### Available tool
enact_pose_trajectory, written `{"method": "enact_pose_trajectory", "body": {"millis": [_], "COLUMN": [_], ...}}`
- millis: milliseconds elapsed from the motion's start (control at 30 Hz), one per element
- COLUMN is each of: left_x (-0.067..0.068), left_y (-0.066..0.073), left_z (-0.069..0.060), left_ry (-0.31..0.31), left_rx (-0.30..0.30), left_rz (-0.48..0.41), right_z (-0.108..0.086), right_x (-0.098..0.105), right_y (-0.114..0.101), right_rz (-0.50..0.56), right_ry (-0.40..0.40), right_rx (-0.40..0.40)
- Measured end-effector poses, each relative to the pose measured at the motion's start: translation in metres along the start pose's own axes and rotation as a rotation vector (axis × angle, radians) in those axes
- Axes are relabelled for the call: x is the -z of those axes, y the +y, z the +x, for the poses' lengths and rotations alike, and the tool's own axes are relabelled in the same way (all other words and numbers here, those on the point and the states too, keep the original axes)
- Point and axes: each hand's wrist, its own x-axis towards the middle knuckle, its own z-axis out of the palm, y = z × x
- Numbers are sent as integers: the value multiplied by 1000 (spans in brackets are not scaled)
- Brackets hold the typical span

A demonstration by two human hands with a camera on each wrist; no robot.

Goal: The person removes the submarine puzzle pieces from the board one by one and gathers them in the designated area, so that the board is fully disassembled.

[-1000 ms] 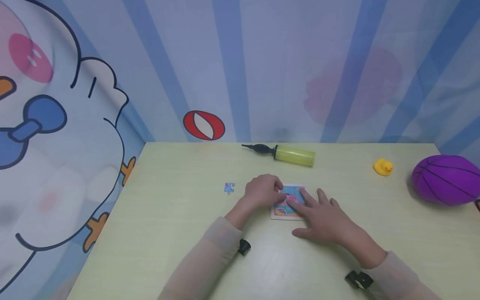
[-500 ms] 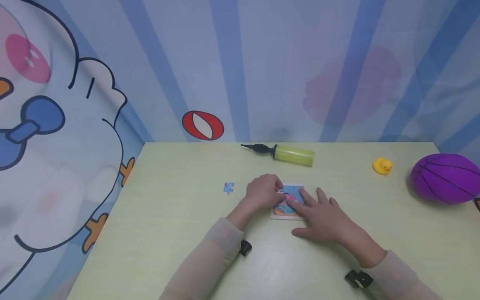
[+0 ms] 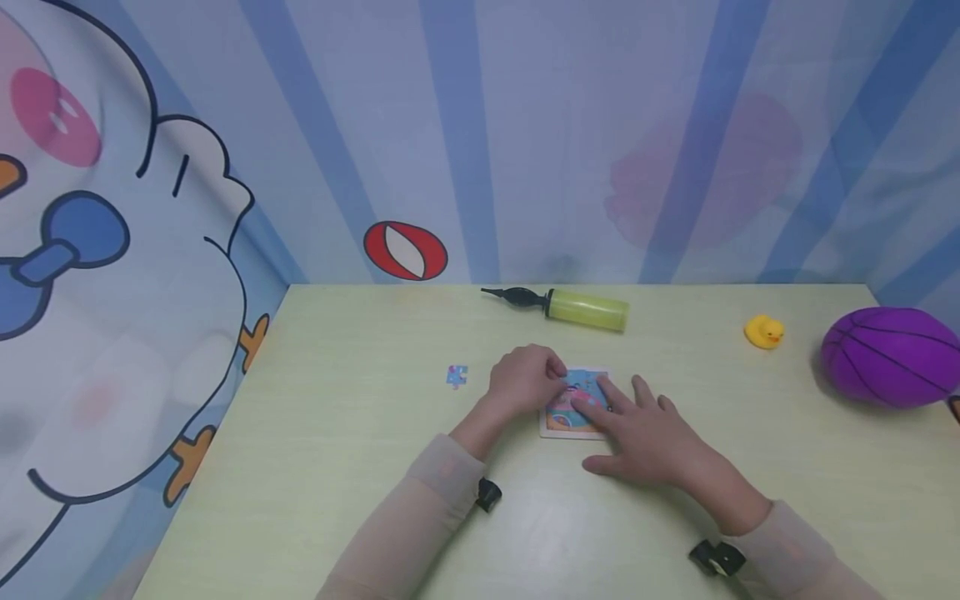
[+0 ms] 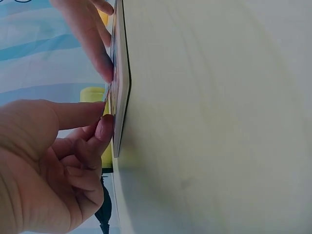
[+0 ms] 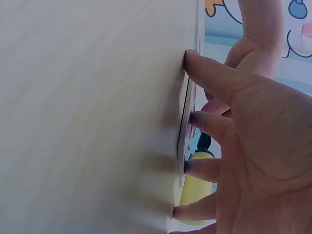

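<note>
"Where's the one puzzle board (image 3: 561, 422)?"
"In from the table's (image 3: 360, 500) far edge."
"The left hand (image 3: 527, 381)?"
"Pinches one piece (image 4: 107, 96) over it; the right hand (image 3: 647, 435) touches it, fingers spread."
"Loose piece (image 3: 456, 376)?"
"One, nearer the left edge."

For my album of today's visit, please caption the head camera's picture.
Left grip and right grip at work on a puzzle, a loose piece to their left, pump, duck and ball nearby.

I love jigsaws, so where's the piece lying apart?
In the head view, the puzzle piece lies on the table, left of the left hand, lower in the picture than the pump.
</note>
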Motion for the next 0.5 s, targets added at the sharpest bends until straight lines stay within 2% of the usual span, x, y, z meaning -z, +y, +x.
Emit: {"method": "enact_pose_trajectory", "body": {"millis": [267,500], "left_x": [5,17], "left_y": [-6,-16], "left_z": [-2,-7], "left_ry": [2,8], "left_rx": [-6,8], "left_rz": [-66,-131], "right_z": [1,2], "right_x": [0,-2], "right_y": [0,1], "right_rz": [9,8], "right_ry": [-15,-26], "right_rx": [-10,-24]}}
